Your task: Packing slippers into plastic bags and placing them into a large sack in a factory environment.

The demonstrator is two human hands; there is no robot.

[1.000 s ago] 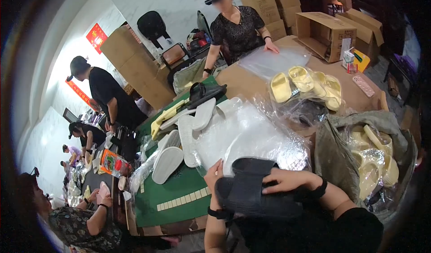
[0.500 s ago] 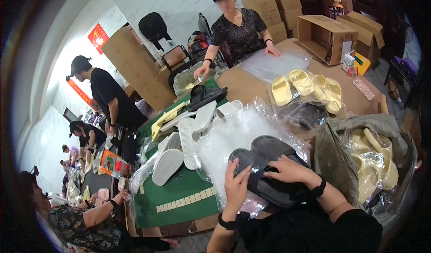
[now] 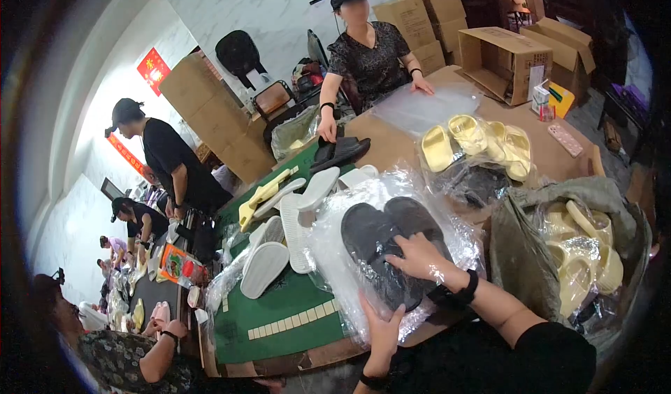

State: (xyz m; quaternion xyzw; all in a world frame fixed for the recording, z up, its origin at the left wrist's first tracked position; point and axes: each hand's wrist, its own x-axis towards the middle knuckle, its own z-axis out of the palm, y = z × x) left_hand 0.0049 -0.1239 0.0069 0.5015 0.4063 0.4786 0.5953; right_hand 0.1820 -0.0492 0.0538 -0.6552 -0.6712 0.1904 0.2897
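Observation:
A pair of black slippers (image 3: pixel 381 237) lies sole-up side by side inside a clear plastic bag (image 3: pixel 342 230) on the table in front of me. My right hand (image 3: pixel 418 258) reaches into the bag and presses flat on the slippers. My left hand (image 3: pixel 381 331) grips the near edge of the bag from below. White slippers (image 3: pixel 279 244) lie just left of the bag on a green mat (image 3: pixel 279 317).
Bagged yellow slippers (image 3: pixel 475 142) lie beyond, and a grey sack (image 3: pixel 524 247) of pale yellow slippers stands at my right. A person across the table touches black slippers (image 3: pixel 339 153). Open cardboard boxes (image 3: pixel 507 58) stand far right. Other people work at the left.
The black slippers went from stacked in my hands to lying side by side inside the bag. My right hand has slid in over them and my left has dropped to the bag's near edge.

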